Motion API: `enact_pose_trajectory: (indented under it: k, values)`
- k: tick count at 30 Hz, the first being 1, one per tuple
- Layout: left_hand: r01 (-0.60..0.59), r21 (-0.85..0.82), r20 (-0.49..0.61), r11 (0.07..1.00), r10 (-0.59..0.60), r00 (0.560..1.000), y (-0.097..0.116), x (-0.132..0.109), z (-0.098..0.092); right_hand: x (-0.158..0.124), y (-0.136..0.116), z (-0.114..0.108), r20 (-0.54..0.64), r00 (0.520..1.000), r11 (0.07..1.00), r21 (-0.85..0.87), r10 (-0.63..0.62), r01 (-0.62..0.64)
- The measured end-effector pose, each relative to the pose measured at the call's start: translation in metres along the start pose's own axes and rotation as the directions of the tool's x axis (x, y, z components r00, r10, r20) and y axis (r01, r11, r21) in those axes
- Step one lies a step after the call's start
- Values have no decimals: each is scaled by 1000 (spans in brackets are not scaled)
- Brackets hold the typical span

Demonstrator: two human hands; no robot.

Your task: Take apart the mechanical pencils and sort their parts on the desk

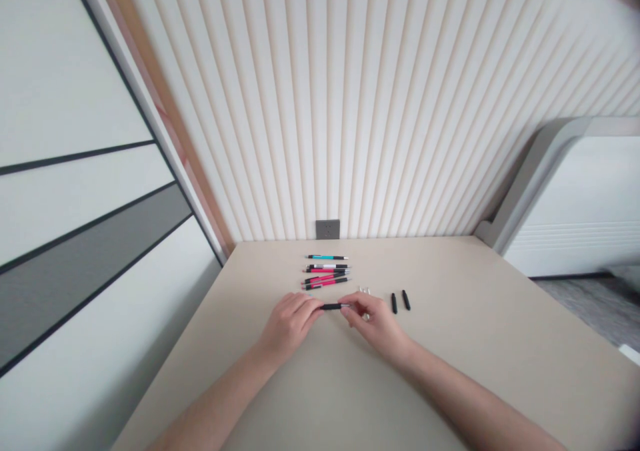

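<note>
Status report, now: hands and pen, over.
Left hand and right hand gripping a black pen barrel. Row of pens beyond. Two black pen parts rightward.

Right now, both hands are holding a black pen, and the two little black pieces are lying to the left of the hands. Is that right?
Not quite: the head view shows the two small black pieces lying to the right of the hands, past the right hand. The left hand and right hand do both hold the black pen.

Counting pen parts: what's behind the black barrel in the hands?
Behind the black barrel: pens in teal, pink and black, plus small clear parts. The left hand and right hand cover what's beneath.
</note>
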State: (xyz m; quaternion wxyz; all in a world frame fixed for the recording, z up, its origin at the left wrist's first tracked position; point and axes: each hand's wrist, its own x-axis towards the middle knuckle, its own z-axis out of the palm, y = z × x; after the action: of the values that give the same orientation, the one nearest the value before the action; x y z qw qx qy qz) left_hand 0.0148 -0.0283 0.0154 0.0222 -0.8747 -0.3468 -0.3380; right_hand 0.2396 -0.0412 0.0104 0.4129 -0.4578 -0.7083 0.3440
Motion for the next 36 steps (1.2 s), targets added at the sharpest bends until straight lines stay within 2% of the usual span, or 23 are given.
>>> enact_pose_trajectory:
  k: [6,10,21,29,32,36]
  values:
    - [152,-171,22,974,-150,988,1,-3,11,-5,-8,1,0,997,994,77,-78,78]
    - [180,-211,54,961,-172,984,2,-3,12,-6,-11,0,4,993,991,71,-118,117]
    - [162,-189,23,969,-160,987,3,0,13,-3,1,3,-32,999,993,111,-26,30]
    - [183,-173,25,968,-181,983,3,0,9,5,0,-17,-139,988,962,271,72,-32]
    - [165,-185,47,969,-159,986,5,1,8,6,1,-18,-51,995,977,201,81,-69]
    - [118,-207,77,971,-104,992,9,2,8,0,-5,-4,111,993,999,28,34,-38]
